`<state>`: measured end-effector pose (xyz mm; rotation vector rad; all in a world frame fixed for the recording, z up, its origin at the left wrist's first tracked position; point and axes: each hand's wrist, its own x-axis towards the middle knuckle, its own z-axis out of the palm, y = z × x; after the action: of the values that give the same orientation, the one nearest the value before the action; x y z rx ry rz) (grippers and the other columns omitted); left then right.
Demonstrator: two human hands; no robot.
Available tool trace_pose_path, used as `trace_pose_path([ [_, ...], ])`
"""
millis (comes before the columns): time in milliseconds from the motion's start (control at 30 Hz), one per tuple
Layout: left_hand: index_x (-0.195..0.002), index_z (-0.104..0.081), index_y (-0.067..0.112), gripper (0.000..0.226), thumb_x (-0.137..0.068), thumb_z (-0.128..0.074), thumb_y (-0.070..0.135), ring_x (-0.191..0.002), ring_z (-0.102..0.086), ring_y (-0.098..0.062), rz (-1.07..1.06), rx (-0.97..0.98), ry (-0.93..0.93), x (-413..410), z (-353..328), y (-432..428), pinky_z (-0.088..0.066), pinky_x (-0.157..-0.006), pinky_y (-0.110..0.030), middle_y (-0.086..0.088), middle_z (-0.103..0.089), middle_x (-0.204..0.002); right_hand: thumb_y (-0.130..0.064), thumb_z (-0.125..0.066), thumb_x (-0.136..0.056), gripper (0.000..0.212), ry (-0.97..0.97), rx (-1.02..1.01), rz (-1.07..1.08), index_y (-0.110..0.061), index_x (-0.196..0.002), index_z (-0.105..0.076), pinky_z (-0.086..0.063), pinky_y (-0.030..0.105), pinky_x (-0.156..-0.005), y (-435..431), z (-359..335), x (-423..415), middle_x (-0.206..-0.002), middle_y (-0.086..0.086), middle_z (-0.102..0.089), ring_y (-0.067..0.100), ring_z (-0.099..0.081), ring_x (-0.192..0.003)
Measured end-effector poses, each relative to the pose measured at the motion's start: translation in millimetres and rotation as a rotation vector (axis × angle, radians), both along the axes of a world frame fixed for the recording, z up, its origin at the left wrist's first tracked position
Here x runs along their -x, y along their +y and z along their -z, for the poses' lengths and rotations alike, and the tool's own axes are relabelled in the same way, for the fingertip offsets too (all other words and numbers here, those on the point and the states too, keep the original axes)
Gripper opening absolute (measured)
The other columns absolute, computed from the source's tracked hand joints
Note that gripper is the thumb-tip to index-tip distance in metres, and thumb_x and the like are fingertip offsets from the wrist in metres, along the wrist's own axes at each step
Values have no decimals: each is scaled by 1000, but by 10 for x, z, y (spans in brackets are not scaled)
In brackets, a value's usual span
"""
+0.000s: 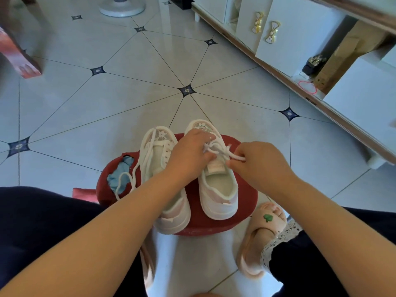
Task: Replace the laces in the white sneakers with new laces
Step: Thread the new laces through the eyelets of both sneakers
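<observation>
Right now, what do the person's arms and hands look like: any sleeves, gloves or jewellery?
The left hand and right hand are ungloved, with no ring, watch or bracelet showing. Above them the arms are bare as far as the view reaches; no sleeve is in sight.

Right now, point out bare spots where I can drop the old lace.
Bare tiled floor lies beyond the red stool, to its left, and to its right toward the white cabinet. The stool top is crowded: left sneaker, right sneaker, and the left hand and right hand pinching the lace. A slipper blocks the near right.
</observation>
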<state>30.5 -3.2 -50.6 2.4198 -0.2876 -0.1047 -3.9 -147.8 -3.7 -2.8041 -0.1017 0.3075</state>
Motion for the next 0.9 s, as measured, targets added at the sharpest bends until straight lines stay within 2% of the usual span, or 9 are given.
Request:
trace_pose_path([
  [67,-120,-59,15,36,-84,-62,16,-116,-48,-19,3,-40,-6,-20,18,0,-31,-90,-22,-3,-53,-124,-34,-57,-88,31,50,-25,-63,-10,-69,-55,-30,24,-52,26,-124,15,-60,-1,-46,12,-40,-55],
  [167,-119,-60,14,34,-86,-60,14,-116,-48,-20,-26,-13,-12,-38,24,21,-31,-91,-22,-4,-54,-124,-31,-61,-83,32,117,-235,-15,-1,-73,-62,-32,26,-54,-22,-316,30,-62,5,-49,13,-41,-57],
  [233,-122,-59,16,36,-86,-59,14,-118,-47,-18,-3,-35,-17,-21,19,19,-30,-92,-21,-2,-53,-127,-29,-65,-80,27,242,-323,-1,-6,-67,-61,-32,26,-56,-59,-351,64,-60,1,-47,12,-39,-56],
  [333,-124,-58,17,39,-85,-59,13,-121,-45,-17,20,-44,-14,-11,27,14,-29,-96,-20,-1,-51,-130,-30,-64,-80,28,339,-262,-82,-12,-59,-56,-32,26,-56,-35,-283,95,-58,0,-43,11,-36,-53],
  [433,-124,-58,16,44,-81,-65,14,-121,-45,-17,24,4,-36,-17,23,34,-24,-92,-12,-2,-52,-129,-33,-59,-84,26,234,-61,-120,-8,-76,-65,-35,26,-56,-46,-175,60,-66,3,-53,13,-43,-59],
  [533,-123,-55,17,51,-75,-72,15,-111,-45,-13,-14,99,-34,0,-1,55,-25,-83,-9,-1,-48,-121,-25,-57,-84,13,100,51,-78,-15,-91,-61,-40,27,-63,-132,-22,-17,-84,-1,-58,16,-51,-76],
  [667,-104,-52,18,39,-73,-75,24,-87,-47,-12,-161,151,-31,69,-15,97,-33,-70,-15,2,-44,-103,-31,-66,-82,38,63,-144,-46,-27,-117,-53,-40,23,-77,-98,125,-117,-106,-6,-51,12,-52,-94],
  [767,-86,-53,19,22,-76,-73,23,-68,-51,-4,-192,160,-26,133,-63,137,-38,-59,-8,6,-52,-83,-31,-68,-81,35,-51,-232,-60,-29,-114,-56,-37,21,-79,17,236,-149,-105,-5,-52,9,-51,-91],
  [900,-92,-49,20,25,-79,-68,13,-69,-50,-2,-168,181,42,194,-73,158,-39,-61,-8,10,-50,-84,-24,-69,-77,33,-145,-304,-73,-32,-108,-63,-33,22,-83,158,340,-163,-105,-1,-53,15,-49,-101],
])
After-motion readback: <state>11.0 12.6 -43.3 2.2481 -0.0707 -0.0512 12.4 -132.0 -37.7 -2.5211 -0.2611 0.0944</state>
